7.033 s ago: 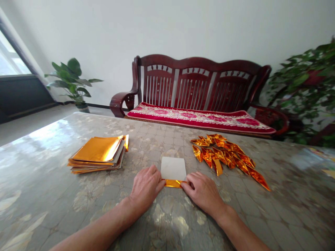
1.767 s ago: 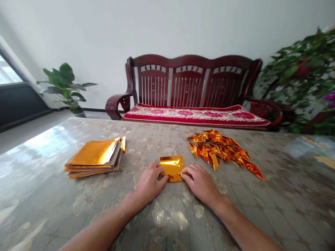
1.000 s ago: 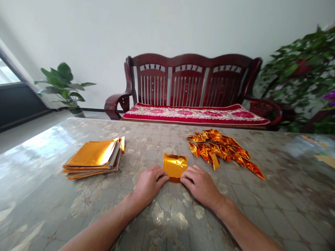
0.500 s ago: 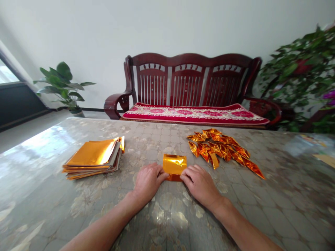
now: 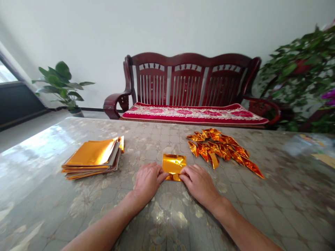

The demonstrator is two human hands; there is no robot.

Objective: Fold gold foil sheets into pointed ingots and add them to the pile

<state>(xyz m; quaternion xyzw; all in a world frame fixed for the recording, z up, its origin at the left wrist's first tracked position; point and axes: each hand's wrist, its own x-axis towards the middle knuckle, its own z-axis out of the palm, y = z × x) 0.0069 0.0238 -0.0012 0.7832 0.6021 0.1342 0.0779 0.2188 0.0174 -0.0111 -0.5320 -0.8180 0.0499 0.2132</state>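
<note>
A sheet of gold foil paper lies on the table between my hands, its near edge folded into a strip. My left hand is closed at the strip's left end, thumb and fingers pressed on the paper. At the right end, my right hand pinches the same fold with its fingertips. To the left sits a stack of gold foil paper sheets, grey on some faces. Several folded gold foil pieces, pointed at the ends, lie in a loose cluster to the right.
The table has a glossy floral cover. A clear plastic bag lies at its right side. Behind the table stand a dark red wooden bench, a potted plant on the left and dense foliage on the right.
Both hands stay almost in place on the foil paper. The folded near strip now catches the light more brightly and looks a little flatter. The stack and the folded pieces have not moved.
</note>
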